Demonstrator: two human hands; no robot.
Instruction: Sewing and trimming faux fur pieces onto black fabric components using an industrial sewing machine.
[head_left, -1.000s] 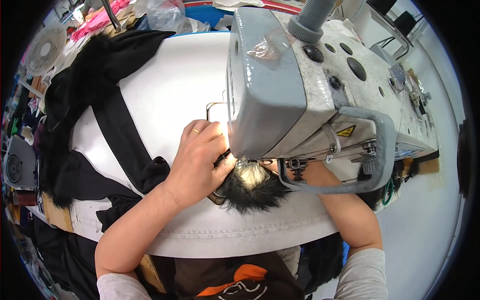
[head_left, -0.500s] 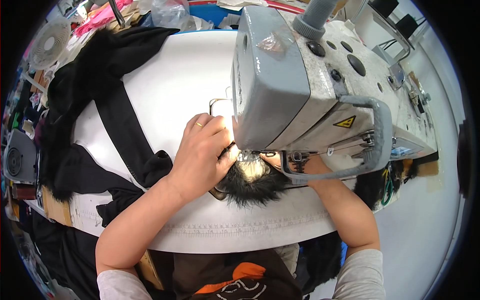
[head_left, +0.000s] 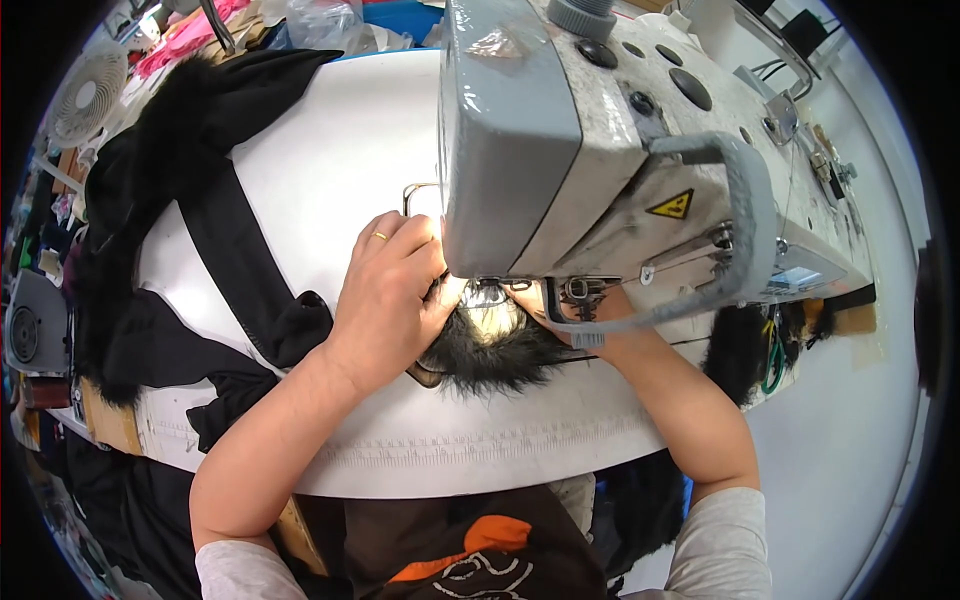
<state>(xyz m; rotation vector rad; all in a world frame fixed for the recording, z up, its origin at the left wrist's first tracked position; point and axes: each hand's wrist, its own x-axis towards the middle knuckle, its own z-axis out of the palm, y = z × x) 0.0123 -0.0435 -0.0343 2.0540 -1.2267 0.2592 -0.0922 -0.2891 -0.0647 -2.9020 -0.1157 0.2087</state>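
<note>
A piece of black fur trim (head_left: pixel 497 365) with a pale underside lies at the needle area of a grey and white sewing machine (head_left: pixel 510 160). My left hand (head_left: pixel 388 295), with a ring on one finger, is closed on the trim's left side, thumb and curled fingers gripping its edge. On the trim's right side rests the thumb of my right hand (head_left: pixel 534 300); the hand appears closed on the edge, but the machine's head and guard hide most of its fingers. The needle itself cannot be made out. A lamp glow lights the pale patch between my hands.
A black garment with fur edging (head_left: pixel 150 200) spreads over the left of the white table (head_left: pixel 340 140). A ruler scale (head_left: pixel 450 440) runs along the near edge. Green-handled scissors (head_left: pixel 774 360) and more black fur (head_left: pixel 735 350) are at the right. A white fan (head_left: pixel 88 95) stands far left.
The whole view has shifted, so the machine and my hands sit a little further left and higher. Both hands stay at the fur trim, with their grip much the same.
</note>
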